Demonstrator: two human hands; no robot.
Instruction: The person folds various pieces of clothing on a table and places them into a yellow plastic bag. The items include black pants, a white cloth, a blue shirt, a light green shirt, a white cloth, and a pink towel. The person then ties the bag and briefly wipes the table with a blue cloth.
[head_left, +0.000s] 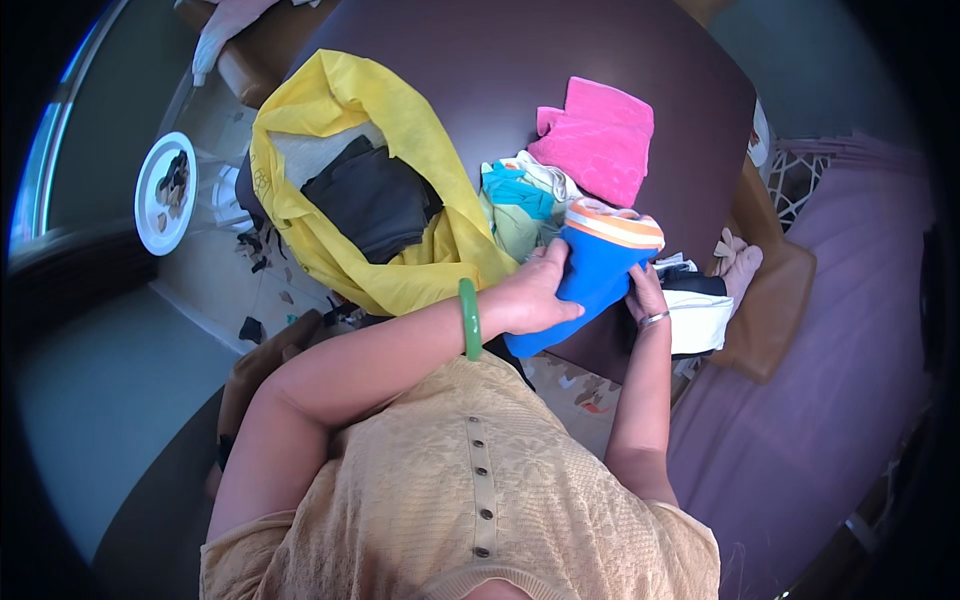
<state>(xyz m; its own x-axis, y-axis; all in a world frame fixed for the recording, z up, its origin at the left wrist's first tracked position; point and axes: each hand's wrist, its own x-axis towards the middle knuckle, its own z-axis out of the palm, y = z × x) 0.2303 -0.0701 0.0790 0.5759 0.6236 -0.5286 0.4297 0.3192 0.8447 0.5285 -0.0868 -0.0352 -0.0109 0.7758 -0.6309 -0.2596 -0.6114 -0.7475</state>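
Both hands grip a blue fabric bundle (596, 268), folded or rolled, with an orange-and-white striped band at its upper end. My left hand (536, 292), below a green bangle, presses on its left side with thumb and fingers spread over the cloth. On the right, my right hand (645, 294) supports its lower edge, and some of those fingers are hidden behind it. Beyond the bundle lies a folded pink towel (596, 142). Left of the towel are crumpled teal, pale green and white cloths (517, 195).
A yellow fabric bag (360, 82) holding folded black clothing (367, 199) stands on the dark table (465, 52). Folded white and black cloths (694, 319) lie at right, near a brown chair (780, 307). A white round stool or basin (166, 195) and scattered scraps (253, 330) are at left.
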